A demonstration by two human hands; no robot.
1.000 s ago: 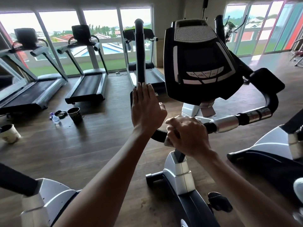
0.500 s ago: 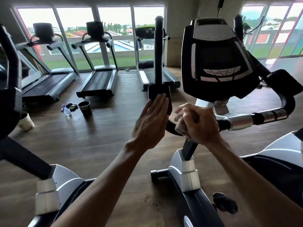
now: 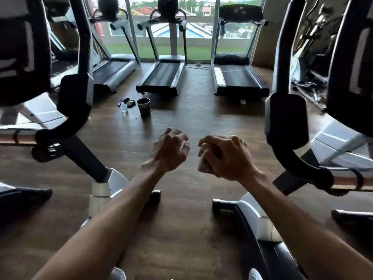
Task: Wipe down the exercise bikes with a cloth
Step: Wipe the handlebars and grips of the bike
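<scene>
Right now, hand by hand and then outward:

Right hand: the right hand point(image 3: 228, 157) is sitting just right of frame centre, its fingers curling tightly round the cloth point(image 3: 203, 160) and clamping it.

Cloth: it is bunching into a pale wad and poking out of the fist on the side facing the other hand; its long axis is running roughly up and down the frame, with the lower end hanging a little below the fingers.

Left hand: the left hand point(image 3: 170, 149) is hovering just left of centre, near the right one but apart from it, fingers loosely curling and gripping nothing; it is blurring slightly.

Left bike: the left exercise bike point(image 3: 70, 126) is filling the left edge, its black handlebar arm curving down towards the middle left and its post slanting into a silver base at lower left.

Right bike: the right exercise bike point(image 3: 288, 126) is standing along the right edge, mirroring the first; neither hand is touching either bike.

Floor: the wooden floor point(image 3: 181, 229) is stretching between the two bikes.

Floor items: a dark cup point(image 3: 143, 107) and a small spray bottle point(image 3: 123, 106) are standing just beside each other above centre.

Background: three treadmills point(image 3: 161, 77) are lining the windows across the top.
</scene>
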